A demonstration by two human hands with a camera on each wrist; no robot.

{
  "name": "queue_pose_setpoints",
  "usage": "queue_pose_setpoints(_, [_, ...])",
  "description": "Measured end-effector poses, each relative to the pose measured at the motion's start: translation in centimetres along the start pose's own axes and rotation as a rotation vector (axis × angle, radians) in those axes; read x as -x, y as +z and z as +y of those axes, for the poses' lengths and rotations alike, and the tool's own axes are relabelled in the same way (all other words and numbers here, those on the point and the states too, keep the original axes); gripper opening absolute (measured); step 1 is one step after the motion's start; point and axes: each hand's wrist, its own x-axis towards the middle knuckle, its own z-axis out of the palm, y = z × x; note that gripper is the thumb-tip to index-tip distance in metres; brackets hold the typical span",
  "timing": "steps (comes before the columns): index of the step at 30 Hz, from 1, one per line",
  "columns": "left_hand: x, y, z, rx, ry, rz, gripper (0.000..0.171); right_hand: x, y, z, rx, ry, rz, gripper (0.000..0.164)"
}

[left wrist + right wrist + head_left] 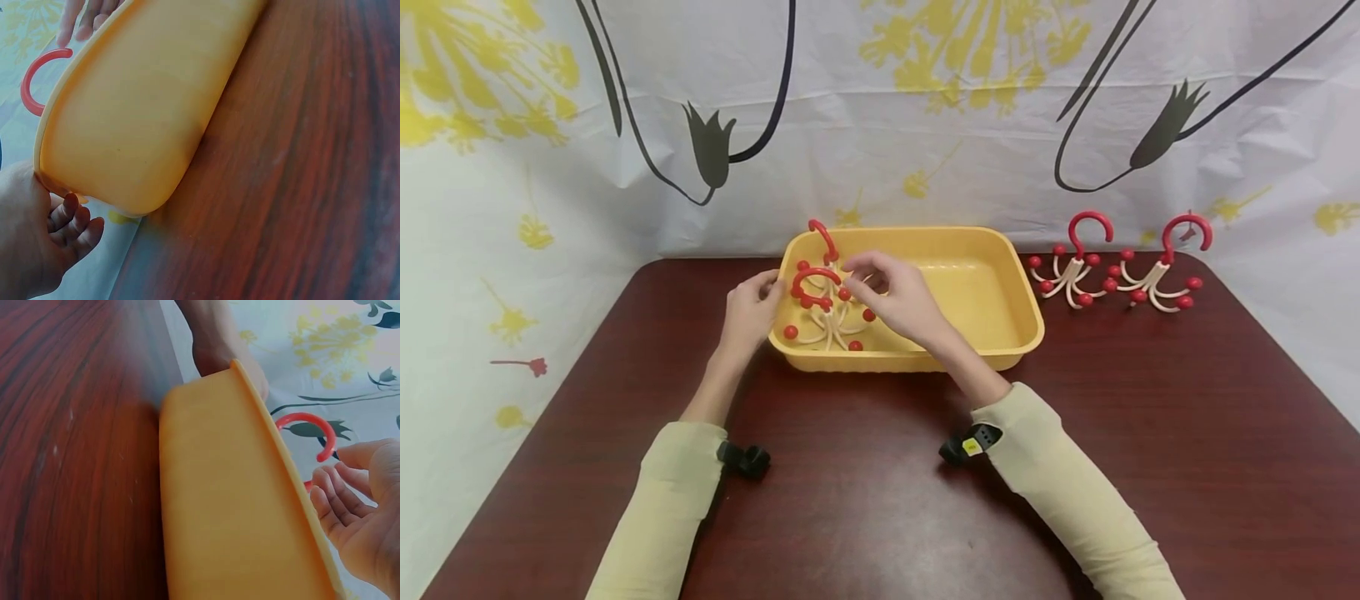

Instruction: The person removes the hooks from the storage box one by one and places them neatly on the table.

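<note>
A yellow plastic tub (917, 362) stands on the table. My left hand (748, 312) grips its left rim, fingers loosely curled at the corner in the left wrist view. Two cream hanging hooks with red tops and red ball tips are in the tub's left end, a front hook (828, 317) and a rear hook (831, 255). Over the tub, my right hand (901, 298) hovers just right of them. Its fingers are relaxed and hold nothing. In the right wrist view a red hook top (310, 417) curves close to the thumb and fingertips.
Two more such hooks, a nearer-left one (1073, 271) and a right one (1161, 265), stand on the dark wooden table (865, 500) right of the tub. Behind the table hangs a patterned white cloth (880, 150).
</note>
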Motion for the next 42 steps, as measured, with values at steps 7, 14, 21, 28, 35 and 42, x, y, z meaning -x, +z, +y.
queue_pose_setpoints(7, [0.0,0.1,0.1,0.003,0.01,0.001,0.035,-0.5,0.9,0.4,-0.033,0.038,-0.002,0.022])
queue_pose_setpoints(14, [-0.2,0.0,0.2,0.004,0.011,0.0,0.035,-0.9,1.2,0.5,-0.043,0.053,-0.003,0.021])
queue_pose_setpoints(21, [-0.1,0.0,0.3,0.004,-0.002,-0.005,0.035,-1.3,1.3,0.7,-0.05,0.038,-0.044,0.021])
queue_pose_setpoints(28, [-0.1,-0.1,0.3,0.002,0.002,0.003,0.035,-1.4,1.5,0.4,-0.015,0.034,-0.03,0.02])
queue_pose_setpoints(35, [0.0,-0.1,0.0,0.0,-0.003,0.0,0.035,-1.4,2.0,0.0,-0.003,0.011,-0.002,0.017])
queue_pose_setpoints(42, [0.0,-0.1,0.1,0.009,0.007,0.002,0.034,-1.4,2.0,-0.3,-0.032,0.003,0.042,0.015])
